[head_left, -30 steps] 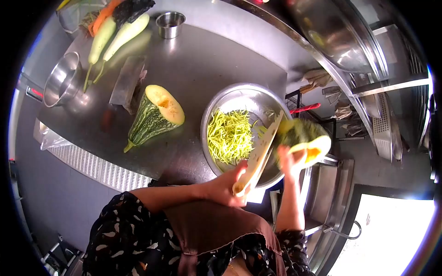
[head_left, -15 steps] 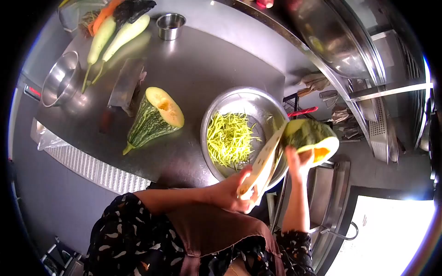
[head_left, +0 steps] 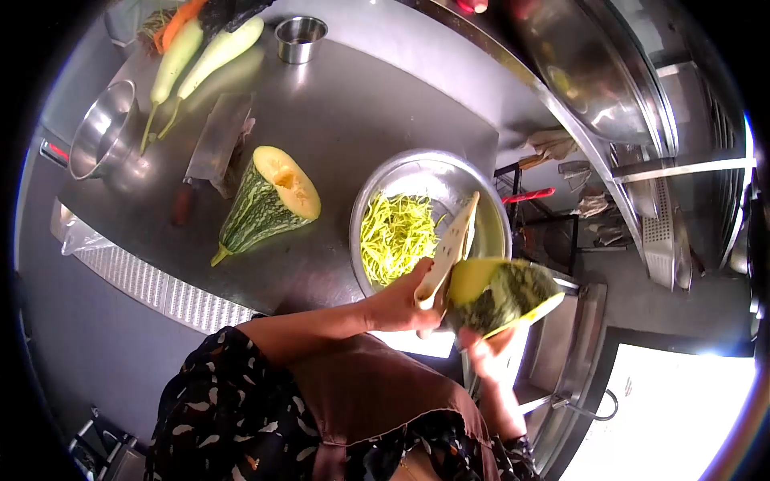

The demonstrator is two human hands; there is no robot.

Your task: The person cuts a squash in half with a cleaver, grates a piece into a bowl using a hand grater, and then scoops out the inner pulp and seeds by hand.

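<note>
Above a steel bowl my left hand is closed round the lower end of a pale, flat grater, tilted with its upper end over the bowl. My right hand grips a cut piece of green striped squash from below, its pale face against the grater's right side. Yellow-green shreds lie in the left part of the bowl. Left of the bowl, the other squash piece rests on the steel table with its cut face up.
A cleaver lies left of the squash on the table. Farther back are a small steel cup, pale long gourds and orange carrots. A steel bowl sits at the left edge; a rack stands right.
The squash piece in my right hand has moved down and left along the grater, toward my body. My left hand and the grater are slightly higher and more upright.
</note>
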